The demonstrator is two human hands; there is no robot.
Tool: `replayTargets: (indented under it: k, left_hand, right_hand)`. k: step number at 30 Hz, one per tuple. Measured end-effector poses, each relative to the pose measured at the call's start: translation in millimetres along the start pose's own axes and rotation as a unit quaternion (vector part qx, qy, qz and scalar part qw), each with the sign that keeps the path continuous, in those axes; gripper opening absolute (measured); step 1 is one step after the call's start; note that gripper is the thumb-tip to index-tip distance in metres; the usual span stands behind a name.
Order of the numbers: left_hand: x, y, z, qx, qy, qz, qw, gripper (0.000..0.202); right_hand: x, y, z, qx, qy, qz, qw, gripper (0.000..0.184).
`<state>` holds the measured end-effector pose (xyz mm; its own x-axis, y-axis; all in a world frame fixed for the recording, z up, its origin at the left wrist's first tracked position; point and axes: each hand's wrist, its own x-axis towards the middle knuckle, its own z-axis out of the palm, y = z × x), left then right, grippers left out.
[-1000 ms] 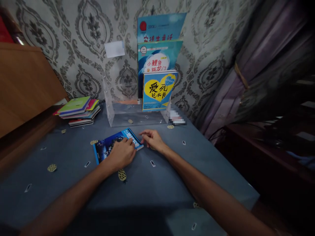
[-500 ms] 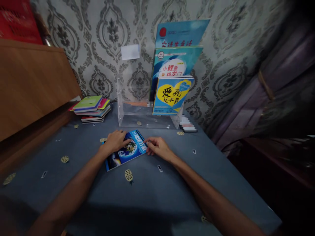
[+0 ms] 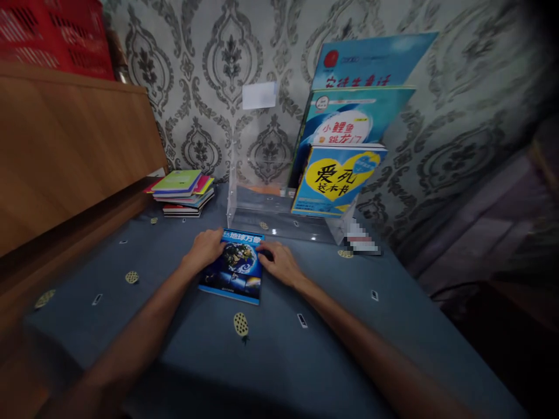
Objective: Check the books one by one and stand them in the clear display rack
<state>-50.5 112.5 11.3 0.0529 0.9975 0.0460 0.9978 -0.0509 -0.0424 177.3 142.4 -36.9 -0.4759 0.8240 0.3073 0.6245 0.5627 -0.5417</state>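
A blue book [image 3: 238, 262] with a picture of the Earth on its cover is on the blue cloth, its title at the far end. My left hand [image 3: 207, 247] grips its upper left edge, thumb near the cover and fingers bent at the side. On the opposite edge, my right hand [image 3: 279, 262] has its thumb and curled fingers against the upper right corner. The undersides of both hands are hidden. Behind the book stands a clear acrylic rack [image 3: 279, 224], with a blue and yellow book [image 3: 338, 180] in front of two taller ones on its right side.
To the left, a pile of books [image 3: 183, 192] lies near a wooden cabinet [image 3: 74, 139] with a red basket [image 3: 56, 35] on top. A blurred-out flat object [image 3: 362, 238] is right of the rack. The patterned cloth [image 3: 174, 349] covers the table up to the wall.
The book has turned from a slant to nearly straight. My left hand has slid off its cover to the left edge. The view has swung a little to the left.
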Motion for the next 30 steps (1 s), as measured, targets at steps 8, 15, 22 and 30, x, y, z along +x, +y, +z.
replayTargets:
  k: [8,15,22,30]
  left_hand:
    - [9,-3,10.6,-0.024,0.025,-0.002,0.999,0.022]
    - [11,5,18.9,-0.010,0.050,0.037,0.998,0.024]
    - [14,5,28.4,0.008,0.055,0.051,0.997,0.028]
    - [14,2,27.5,-0.010,0.058,0.054,0.997,0.028]
  right_hand:
    - [-1,21,12,-0.012,0.024,-0.050,0.998,0.032]
    - [16,-7,19,-0.104,-0.004,-0.080,0.991,0.032]
    - [17,4,23,-0.133,-0.023,-0.016,0.991,0.049]
    - [10,16,17,-0.140,-0.009,0.004,0.990,0.052]
